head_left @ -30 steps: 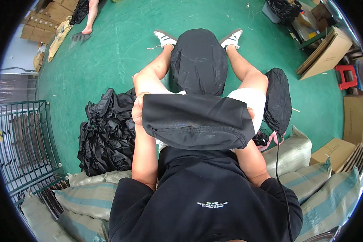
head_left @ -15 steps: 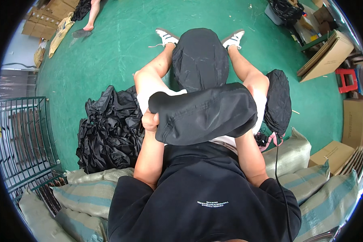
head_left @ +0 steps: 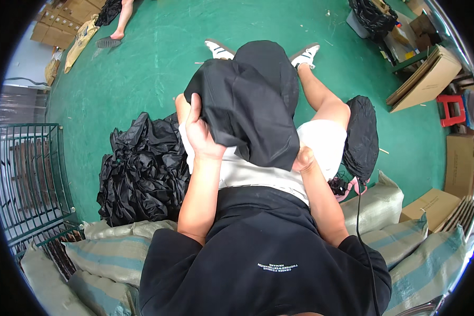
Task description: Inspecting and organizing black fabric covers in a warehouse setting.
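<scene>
A soft piece of black fabric (head_left: 245, 108), shaped like a cover or pouch, is held up at a slant over my lap. My left hand (head_left: 204, 138) supports its left edge, thumb up along the outside and the fingers mostly hidden behind the cloth. At the lower right corner, my right hand (head_left: 303, 159) grips the fabric, its fingers partly covered. Beyond it, between my legs, stands a rounded black fabric-covered bundle (head_left: 271, 60), partly hidden by the raised cloth.
A heap of crumpled black fabric (head_left: 145, 168) lies on the green floor at my left. By my right leg rests another oval black bundle (head_left: 362, 139). Woven sacks (head_left: 110, 258) flank me. Flattened cartons (head_left: 424, 79) and a red stool (head_left: 451, 108) are farther right.
The black fabric has swung from lying crosswise over my lap to a raised slant, its left end farther forward. My right hand, hidden before, now shows at its lower right corner.
</scene>
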`<action>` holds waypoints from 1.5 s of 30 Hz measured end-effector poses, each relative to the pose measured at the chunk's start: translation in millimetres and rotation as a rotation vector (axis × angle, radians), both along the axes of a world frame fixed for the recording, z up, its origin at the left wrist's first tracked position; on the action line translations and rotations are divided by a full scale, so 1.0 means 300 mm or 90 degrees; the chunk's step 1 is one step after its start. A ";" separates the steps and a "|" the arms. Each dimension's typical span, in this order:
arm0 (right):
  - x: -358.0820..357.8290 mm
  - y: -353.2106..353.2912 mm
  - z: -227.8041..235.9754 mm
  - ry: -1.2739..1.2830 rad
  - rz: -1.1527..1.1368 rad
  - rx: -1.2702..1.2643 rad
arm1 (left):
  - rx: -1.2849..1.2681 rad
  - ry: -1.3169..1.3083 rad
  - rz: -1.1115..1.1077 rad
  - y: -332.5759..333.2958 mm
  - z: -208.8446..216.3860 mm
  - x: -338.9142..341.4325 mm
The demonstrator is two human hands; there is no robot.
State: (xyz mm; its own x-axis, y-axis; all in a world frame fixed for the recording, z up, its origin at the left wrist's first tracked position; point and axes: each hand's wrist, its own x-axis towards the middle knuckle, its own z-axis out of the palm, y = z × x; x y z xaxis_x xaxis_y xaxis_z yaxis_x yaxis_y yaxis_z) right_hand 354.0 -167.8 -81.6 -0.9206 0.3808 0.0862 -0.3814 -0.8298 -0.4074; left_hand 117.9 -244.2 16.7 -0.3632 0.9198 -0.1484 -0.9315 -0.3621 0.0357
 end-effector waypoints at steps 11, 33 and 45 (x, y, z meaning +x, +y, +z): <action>-0.035 0.042 0.128 -0.116 -0.113 -0.174 | -0.094 0.221 0.130 -0.004 -0.136 -0.160; -0.002 0.019 0.207 -0.162 -0.216 -0.063 | -0.298 0.182 -0.455 0.034 -0.275 0.307; -0.016 0.063 0.288 -0.120 -0.281 -0.131 | -0.397 0.167 -0.173 0.024 -0.305 0.160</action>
State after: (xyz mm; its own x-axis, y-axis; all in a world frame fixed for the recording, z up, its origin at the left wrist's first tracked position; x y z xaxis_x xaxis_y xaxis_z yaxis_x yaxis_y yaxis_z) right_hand 349.3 -148.9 4.8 -0.6605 0.7281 -0.1835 -0.6493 -0.6765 -0.3475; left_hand 166.0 -237.0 -74.9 -0.2298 0.7555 -0.6135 -0.9182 0.0407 0.3941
